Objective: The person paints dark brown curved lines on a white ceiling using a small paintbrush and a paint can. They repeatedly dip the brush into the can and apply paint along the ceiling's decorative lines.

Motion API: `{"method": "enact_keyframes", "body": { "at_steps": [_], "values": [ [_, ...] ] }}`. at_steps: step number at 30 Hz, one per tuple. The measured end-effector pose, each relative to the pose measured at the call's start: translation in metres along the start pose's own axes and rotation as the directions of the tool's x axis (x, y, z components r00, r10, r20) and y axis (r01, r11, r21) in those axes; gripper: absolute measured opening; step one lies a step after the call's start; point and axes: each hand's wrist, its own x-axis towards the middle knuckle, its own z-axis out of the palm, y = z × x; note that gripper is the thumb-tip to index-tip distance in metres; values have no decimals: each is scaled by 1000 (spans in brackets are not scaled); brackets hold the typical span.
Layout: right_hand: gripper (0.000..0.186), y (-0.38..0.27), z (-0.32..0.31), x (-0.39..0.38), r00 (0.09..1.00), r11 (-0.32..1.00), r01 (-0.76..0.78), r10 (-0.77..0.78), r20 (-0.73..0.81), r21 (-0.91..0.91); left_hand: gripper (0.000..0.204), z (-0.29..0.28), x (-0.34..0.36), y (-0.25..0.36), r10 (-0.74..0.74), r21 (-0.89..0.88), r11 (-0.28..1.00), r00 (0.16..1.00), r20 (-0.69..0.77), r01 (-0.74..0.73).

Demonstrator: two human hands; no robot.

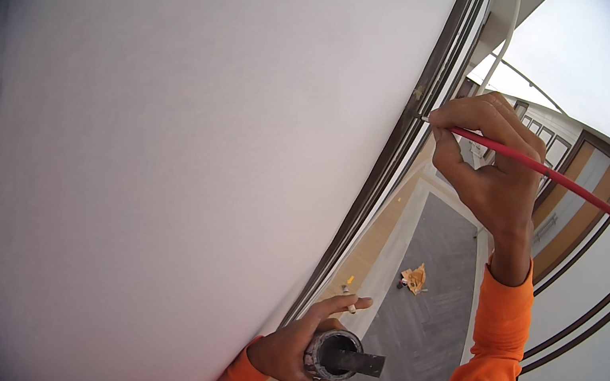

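Note:
My right hand pinches a thin red-handled paintbrush near its front end. The brush's tip meets the dark brown trim along the edge of the white panel. Lower down, my left hand is wrapped round a small paint-smeared pot, dark inside. Out of the pot's mouth sticks a flat dark strip, its lower part hidden. A small white stub, cigarette-like, sits between the fingers of that hand.
A broad white panel fills the left side. Below lies a grey patterned floor with a crumpled brown piece on it. At right stand a brown-framed door and a white wall with dark curved mouldings.

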Motion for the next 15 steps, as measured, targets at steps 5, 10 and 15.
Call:
{"method": "enact_keyframes", "body": {
  "at_steps": [5,10,15],
  "values": [
    [20,-17,-13,-12,975,944,-185,211,-67,273,121,-1,0,-2,1,13,1000,1000,-14,-1],
    [14,-60,-37,-45,958,819,-287,241,156,497,125,-3,5,-4,52,74,996,999,-9,-52],
    [15,-101,-31,-75,923,764,-362,213,320,534,126,-3,4,-13,97,31,995,995,-14,-96]
  ]
}}
